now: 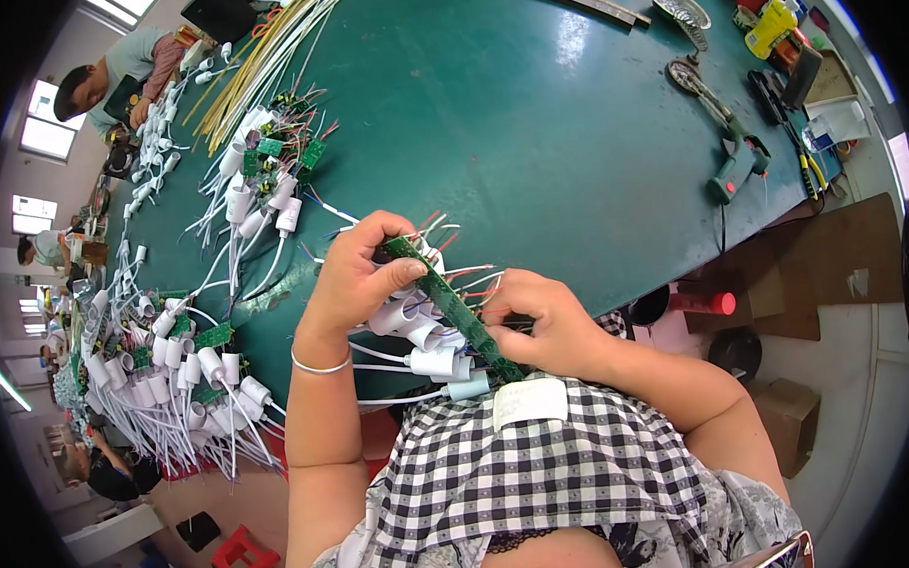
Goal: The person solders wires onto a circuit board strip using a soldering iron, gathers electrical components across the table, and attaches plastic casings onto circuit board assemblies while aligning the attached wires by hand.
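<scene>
Work surface: one green tabletop [529, 121], glossy, with scuffs and stains, in a workshop with pale walls and windows at the left; one red stool [244, 560] on the floor, near left; one co-worker [117, 80] bent over the far left of the table, further people beyond too small to detail. Circuit board strip [455, 309], green, long and narrow: one, raised over the near edge of the table in front of the checked garment [511, 462], slanting from far left to near right, red and white wires [471, 271] at its right side, wire count not certain. Left hand [364, 272]: one, thumb and fingers pinching the strip at its far end; one silver bangle [322, 367] on the wrist. Right hand [536, 316]: one, fingers curled, tips close together beside the strip and wires; cannot tell what, if anything, is pinched. White sockets with cables: two heaps, a smaller farther one [256, 191] and a larger nearer one [168, 379], both at left with green boards among them, too tangled to count; several more sockets [435, 362] just left of the strip. Pale rods [267, 65]: one bundle, far left. Metal bar [580, 3]: one, far side. Corded green power tool [741, 169]: one, at right.
</scene>
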Motion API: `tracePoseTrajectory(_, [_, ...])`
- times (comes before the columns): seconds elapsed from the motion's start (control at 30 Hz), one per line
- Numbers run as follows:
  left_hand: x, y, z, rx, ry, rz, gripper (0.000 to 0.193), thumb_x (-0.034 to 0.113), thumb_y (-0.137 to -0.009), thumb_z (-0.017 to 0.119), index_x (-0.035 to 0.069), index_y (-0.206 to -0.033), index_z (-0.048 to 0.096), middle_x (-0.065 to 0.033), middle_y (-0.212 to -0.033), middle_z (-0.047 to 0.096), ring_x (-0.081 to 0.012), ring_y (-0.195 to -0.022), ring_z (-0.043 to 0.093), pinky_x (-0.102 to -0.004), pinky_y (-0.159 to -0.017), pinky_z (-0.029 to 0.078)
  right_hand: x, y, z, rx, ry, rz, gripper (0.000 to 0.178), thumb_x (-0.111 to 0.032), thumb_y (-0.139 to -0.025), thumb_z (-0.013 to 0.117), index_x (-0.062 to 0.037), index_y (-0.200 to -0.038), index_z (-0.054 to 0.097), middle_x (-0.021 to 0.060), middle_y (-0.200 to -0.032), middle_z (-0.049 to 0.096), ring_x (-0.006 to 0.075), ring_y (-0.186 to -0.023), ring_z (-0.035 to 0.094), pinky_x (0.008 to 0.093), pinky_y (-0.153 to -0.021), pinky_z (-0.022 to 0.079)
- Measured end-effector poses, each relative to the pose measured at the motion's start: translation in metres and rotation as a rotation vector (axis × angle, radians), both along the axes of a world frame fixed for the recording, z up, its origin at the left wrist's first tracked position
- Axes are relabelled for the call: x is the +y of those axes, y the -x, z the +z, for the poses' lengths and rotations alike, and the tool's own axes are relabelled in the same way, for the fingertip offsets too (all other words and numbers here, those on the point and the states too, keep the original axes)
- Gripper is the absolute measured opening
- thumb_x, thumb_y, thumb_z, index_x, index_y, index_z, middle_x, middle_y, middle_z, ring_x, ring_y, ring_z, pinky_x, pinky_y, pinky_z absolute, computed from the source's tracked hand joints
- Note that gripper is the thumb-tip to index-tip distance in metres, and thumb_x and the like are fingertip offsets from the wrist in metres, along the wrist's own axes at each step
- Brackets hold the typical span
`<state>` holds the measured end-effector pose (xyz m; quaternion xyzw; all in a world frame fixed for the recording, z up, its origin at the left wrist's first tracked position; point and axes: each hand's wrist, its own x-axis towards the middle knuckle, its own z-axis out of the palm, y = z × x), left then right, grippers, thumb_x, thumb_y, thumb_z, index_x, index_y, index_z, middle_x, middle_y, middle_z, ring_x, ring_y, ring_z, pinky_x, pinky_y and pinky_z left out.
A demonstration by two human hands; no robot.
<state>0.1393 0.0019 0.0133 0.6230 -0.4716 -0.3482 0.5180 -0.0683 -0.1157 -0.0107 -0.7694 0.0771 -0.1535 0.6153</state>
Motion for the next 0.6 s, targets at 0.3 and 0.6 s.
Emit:
tracePoseTrajectory(0.3, [0.014,-0.008,-0.011,0.073,0.066,-0.006,0.031,0.016,-0.073,0.075,0.003,-0.093,0.055,0.0001,-0.083,0.056,-0.0083,-0.075,0.05,-0.0216,-0.067,0.042,-0.02,0.021,0.008,0.138,-0.408,0.038,0.032,-0.015,-0.08,0.063,-0.0027,-0.107,0.05,0.0105,-0.103,0.055,0.0199,-0.081,0.058,0.0327,-0.076,0.049])
tracePoseTrajectory(0.6, [0.034,-0.019,0.024,-0.34,0.185,-0.349,0.028,0.01,-0.07,0.072,0.007,-0.097,0.065,-0.006,-0.09,0.069,-0.0168,-0.072,0.061,-0.0306,-0.063,0.043,-0.012,0.025,0.018,-0.015,-0.057,0.036,0.01,0.002,-0.077,0.058,-0.0024,-0.086,0.061,0.0075,-0.08,0.062,0.0161,-0.065,0.06,0.0302,-0.056,0.047])
